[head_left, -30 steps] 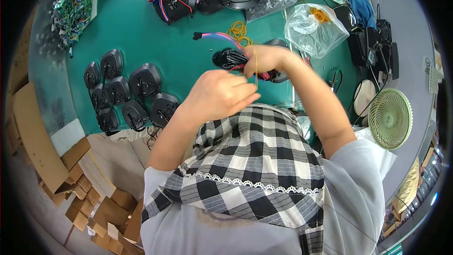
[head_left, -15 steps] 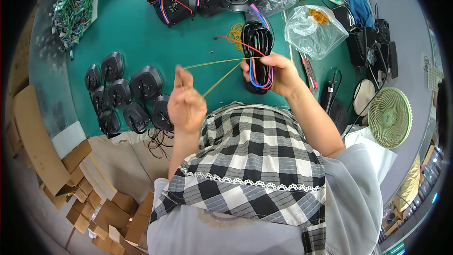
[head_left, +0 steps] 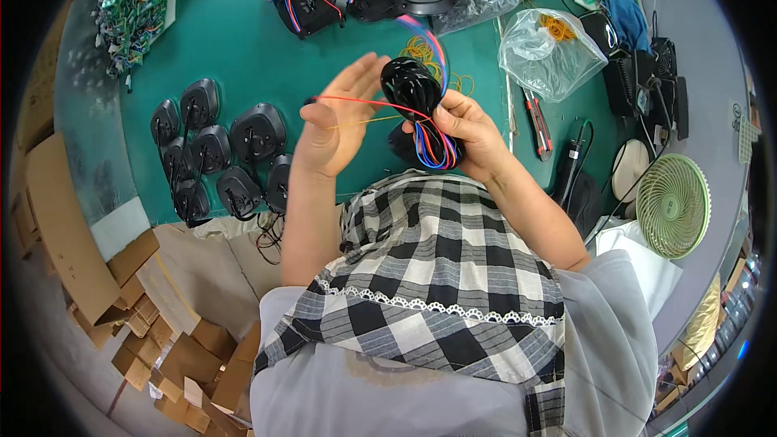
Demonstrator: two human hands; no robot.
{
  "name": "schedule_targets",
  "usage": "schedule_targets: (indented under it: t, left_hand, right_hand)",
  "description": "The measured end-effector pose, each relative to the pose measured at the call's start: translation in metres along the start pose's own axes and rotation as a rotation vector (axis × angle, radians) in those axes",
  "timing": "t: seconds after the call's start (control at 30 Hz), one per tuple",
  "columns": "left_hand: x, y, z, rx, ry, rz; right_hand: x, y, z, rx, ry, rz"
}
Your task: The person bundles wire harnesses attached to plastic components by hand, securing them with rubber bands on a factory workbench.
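Since the frame half a second earlier, the cable bundle (head_left: 410, 89) has tipped leftward and moved farther from the clear bag (head_left: 526, 73), which serves as landmark, and the left hand (head_left: 344, 113) has risen and come closer to the bundle. The bundle is now left of the bag and slightly nearer the wearer, tilted. The right hand (head_left: 476, 133) pinches it between thumb and fingers. The left hand, farther left of the bag, is spread, its thumb drawing out a rubber band (head_left: 368, 121); a red wire (head_left: 364, 100) crosses before that palm. Likely faults: the band may slip off the thumb or snap if overstretched; the red wire, lying so close, may be caught under it; coils may spring loose if the right-hand pinch slackens. Counted: one bundle in hand, one stretched band, one box cutter (head_left: 537, 125) just on the near side of the bag, one fan (head_left: 673, 205) to its right and nearer, eight black cases (head_left: 257, 131) well to its left. Loose rubber bands (head_left: 418, 50), left of the bag, are too tangled to count.
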State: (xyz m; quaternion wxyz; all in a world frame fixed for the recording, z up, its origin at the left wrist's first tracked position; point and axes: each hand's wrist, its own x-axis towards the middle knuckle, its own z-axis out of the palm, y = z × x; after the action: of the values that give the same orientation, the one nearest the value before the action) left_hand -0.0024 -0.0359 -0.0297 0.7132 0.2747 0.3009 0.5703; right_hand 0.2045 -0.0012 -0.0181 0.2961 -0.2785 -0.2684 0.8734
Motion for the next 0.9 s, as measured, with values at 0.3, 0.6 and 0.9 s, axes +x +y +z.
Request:
schedule_targets:
  t: [0.3, 0.6, 0.9]
  left_hand:
    - [0.01, 0.039, 0.019, 0.318, 0.008, 0.14]
    - [0.013, 0.049, 0.015, 0.021, 0.055, 0.194]
    - [0.019, -0.001, 0.039, -0.122, -0.045, 0.029]
  right_hand:
    - [0.004, -0.004, -0.002, 0.145, 0.146, -0.073]
    - [0.009, -0.003, -0.006, -0.401, 0.095, -0.184]
    - [0.008, -0.008, -0.007, 0.606, -0.171, -0.171]
